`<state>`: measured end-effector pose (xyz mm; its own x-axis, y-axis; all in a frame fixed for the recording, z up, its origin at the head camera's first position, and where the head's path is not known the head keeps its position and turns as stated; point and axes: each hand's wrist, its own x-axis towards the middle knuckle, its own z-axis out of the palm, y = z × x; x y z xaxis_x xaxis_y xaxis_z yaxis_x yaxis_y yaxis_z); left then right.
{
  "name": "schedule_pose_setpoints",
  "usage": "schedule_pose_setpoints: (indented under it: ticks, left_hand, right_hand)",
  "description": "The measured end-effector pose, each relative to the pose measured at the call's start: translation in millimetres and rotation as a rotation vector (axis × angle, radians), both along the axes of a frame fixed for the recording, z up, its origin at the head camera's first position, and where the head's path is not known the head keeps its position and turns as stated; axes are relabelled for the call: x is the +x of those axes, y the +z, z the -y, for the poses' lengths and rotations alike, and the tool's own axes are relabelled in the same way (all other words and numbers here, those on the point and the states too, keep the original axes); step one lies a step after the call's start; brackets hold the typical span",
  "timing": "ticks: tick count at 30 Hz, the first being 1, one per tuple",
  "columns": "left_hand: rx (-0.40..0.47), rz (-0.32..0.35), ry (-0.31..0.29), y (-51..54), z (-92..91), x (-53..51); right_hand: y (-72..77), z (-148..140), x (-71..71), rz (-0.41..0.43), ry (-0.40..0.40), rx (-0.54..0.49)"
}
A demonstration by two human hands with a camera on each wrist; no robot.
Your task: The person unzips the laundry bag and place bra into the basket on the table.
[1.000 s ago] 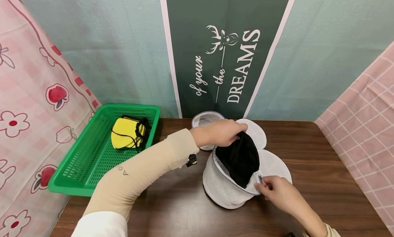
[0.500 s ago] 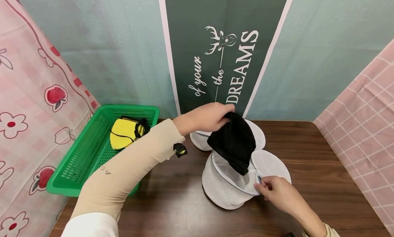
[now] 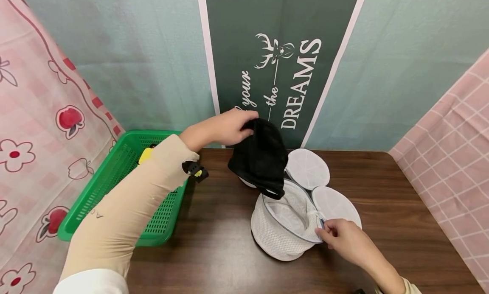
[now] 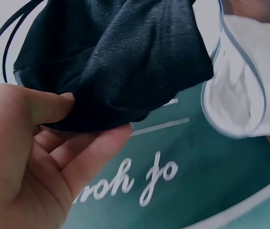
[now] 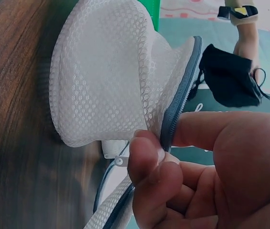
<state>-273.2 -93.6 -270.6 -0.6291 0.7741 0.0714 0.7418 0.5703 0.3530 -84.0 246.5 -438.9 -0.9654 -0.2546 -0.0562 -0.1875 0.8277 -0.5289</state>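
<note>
My left hand (image 3: 233,126) pinches a black cloth face mask (image 3: 263,154) by its upper edge, thumb on one side. The mask hangs above and left of the open mouth of a white mesh laundry bag (image 3: 273,236). Thin cord loops show at its side in the left wrist view. My right hand (image 3: 340,241) pinches the bag's zippered rim at the right; in the right wrist view, thumb and fingers close on the dark zipper (image 5: 173,114). The bag stands on the table, its white inside visible.
A green plastic basket (image 3: 160,226) stands at the left with a yellow item (image 3: 145,155) in it, mostly hidden by my left arm. Two round white mesh pieces (image 3: 308,169) lie behind and right of the bag. Another mesh bag (image 3: 247,183) is mostly covered by the mask.
My left hand has drawn the black face mask up out of the mesh bag and moved left with it. My right hand has stayed at the bag's rim.
</note>
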Motion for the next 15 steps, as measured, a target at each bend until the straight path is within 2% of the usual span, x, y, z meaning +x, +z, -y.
schedule_pose_setpoints:
  ticks: [9,12,15]
  left_hand:
    - [-0.118,0.071,0.069,16.6,45.9,-5.7]
    - [-0.13,0.123,0.104,18.9,62.9,-6.6]
    - [-0.104,0.198,0.129,19.5,80.7,-7.6]
  right_hand:
    - [-0.2,-1.1,0.1,0.0,-0.001,0.004]
    - [-0.4,-1.5,0.3,-0.005,-0.002,0.008]
    - [-0.7,-1.9,0.4,0.0,-0.004,0.007]
